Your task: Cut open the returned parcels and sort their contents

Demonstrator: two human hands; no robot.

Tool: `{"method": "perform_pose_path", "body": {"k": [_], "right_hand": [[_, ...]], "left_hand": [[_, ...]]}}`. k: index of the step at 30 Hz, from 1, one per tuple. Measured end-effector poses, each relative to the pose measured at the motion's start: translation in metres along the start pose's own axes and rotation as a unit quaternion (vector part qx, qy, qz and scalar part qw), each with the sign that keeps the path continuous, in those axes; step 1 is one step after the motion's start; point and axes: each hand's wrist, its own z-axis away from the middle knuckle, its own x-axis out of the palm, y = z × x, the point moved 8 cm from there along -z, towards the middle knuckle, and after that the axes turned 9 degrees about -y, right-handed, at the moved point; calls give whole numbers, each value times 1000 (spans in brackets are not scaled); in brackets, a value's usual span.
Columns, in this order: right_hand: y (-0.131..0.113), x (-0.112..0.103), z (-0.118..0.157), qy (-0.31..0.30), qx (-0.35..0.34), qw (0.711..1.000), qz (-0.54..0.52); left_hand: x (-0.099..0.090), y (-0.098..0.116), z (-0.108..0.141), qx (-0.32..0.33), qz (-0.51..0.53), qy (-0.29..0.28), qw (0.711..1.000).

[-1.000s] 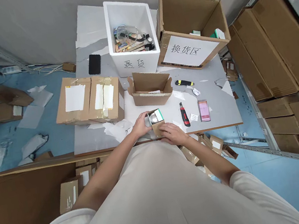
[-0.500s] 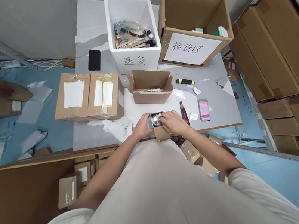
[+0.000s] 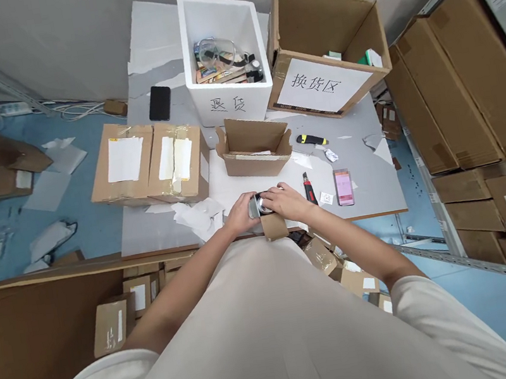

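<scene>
At the table's front edge, my left hand (image 3: 240, 214) is closed around the left side of a small box (image 3: 274, 226) with a brown flap hanging toward me. Inside the box is a round silvery object (image 3: 262, 205), partly covered by fingers. My right hand (image 3: 286, 201) lies over it from the right, fingers bent and together on the object. An open brown carton (image 3: 256, 164) stands just beyond both hands. A red and black cutter (image 3: 309, 189) lies right of my right hand, beside a small white paper square (image 3: 326, 198).
Two taped cartons (image 3: 176, 189) and crumpled paper (image 3: 200, 218) are on the left. A white foam box (image 3: 232, 100) and a large carton (image 3: 332, 84) stand at the back. A yellow-black cutter (image 3: 312, 139), pink-screened phone (image 3: 344, 188) and black phone (image 3: 160, 103) lie on the table.
My right hand has shifted slightly left over the round object and covers more of it. My left hand keeps its hold on the box. The view has moved slightly.
</scene>
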Motion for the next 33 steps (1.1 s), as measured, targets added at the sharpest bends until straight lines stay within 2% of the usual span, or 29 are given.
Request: {"method": "perform_pose_path", "body": {"k": [6,9,15,23,28,33], "right_hand": [[-9,2,-19,-82,-37,992,84],[-9,2,-25,-89,-59,988,107],[-9,-2,-21,-105,-148,978,100],[-1,-12,-1,-112,-146,980,77],[10,-1,8,-160,-137,976,60],[9,2,11,-170,-129,976,46]], "left_hand": [[1,5,-2,1,-17,4,1000],[3,1,-4,-7,-17,12,1000],[17,-9,-8,-41,-12,-42,998],[17,11,-18,-31,-51,-32,998],[17,15,-23,2,-23,-82,996],[15,15,-25,18,-14,-113,993]]}}
